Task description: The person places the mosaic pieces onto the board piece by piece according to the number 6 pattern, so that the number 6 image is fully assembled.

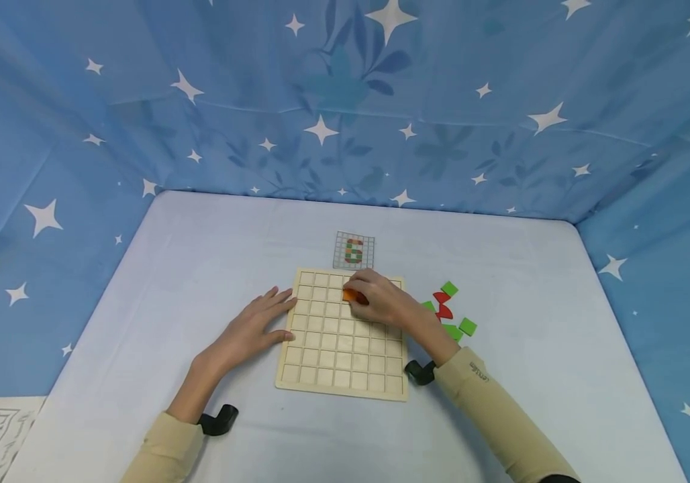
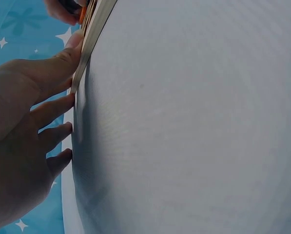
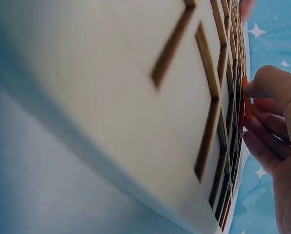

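Observation:
A pale wooden grid board (image 1: 345,390) lies on the white table. At its left edge my left hand (image 1: 248,330) rests with fingers spread, the tips touching the rim; in the left wrist view that hand (image 2: 33,97) lies along the board's side (image 2: 94,36). Over the upper part of the grid, my right hand (image 1: 381,299) pinches an orange piece (image 1: 349,294). The right wrist view shows the right hand's (image 3: 277,117) thumb and fingers on the orange piece (image 3: 247,100), with a red piece (image 3: 241,117) beside it at the grid. Whether the red one is held, I cannot tell.
Behind the board lies a small gridded pattern card (image 1: 354,251). To the board's right are several loose pieces, among them a green square (image 1: 468,327) and a red piece (image 1: 444,312), some partly hidden by the right forearm. A blue star-patterned curtain (image 1: 321,161) surrounds the table.

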`<state>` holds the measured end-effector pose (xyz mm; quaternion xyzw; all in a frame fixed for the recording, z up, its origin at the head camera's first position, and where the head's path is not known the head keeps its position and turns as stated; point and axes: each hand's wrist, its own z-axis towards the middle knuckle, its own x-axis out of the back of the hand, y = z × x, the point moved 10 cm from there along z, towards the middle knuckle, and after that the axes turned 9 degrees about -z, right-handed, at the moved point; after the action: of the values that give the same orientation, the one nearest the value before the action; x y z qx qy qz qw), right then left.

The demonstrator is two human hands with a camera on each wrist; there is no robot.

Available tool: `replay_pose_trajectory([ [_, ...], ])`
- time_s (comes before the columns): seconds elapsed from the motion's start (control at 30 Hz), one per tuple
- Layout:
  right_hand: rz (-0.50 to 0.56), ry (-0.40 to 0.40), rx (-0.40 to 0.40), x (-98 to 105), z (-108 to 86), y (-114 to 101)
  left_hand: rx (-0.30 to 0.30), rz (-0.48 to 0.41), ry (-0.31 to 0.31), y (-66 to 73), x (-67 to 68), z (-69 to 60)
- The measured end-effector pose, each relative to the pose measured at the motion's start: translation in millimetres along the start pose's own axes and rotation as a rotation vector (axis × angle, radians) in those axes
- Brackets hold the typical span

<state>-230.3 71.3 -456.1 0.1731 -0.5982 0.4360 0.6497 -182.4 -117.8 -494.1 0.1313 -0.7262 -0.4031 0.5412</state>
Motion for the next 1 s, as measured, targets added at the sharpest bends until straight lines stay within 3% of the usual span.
replay_pose_trajectory([
  [0.23,0.059,-0.012,-0.039,-7,-1.2,9,-0.006,0.01,0.004,0.6,0.9,-1.3],
  [0.5,0.078,0.012,-0.004,-5,-3.0,9,0.022,-0.005,-0.016,-1.1,-0.1,-0.8],
  [0.63,0.084,0.014,-0.003,-5,-4.1,9,0.006,0.001,-0.009,0.2,0.2,-0.9],
  [0.77,0.095,0.005,-0.029,-6,-4.9,12,-0.016,0.014,0.003,2.1,1.0,-1.3],
  [1.0,0.102,-0.014,-0.095,-6,-7.8,17,0.021,0.0,-0.011,-1.4,-0.9,-0.8],
])
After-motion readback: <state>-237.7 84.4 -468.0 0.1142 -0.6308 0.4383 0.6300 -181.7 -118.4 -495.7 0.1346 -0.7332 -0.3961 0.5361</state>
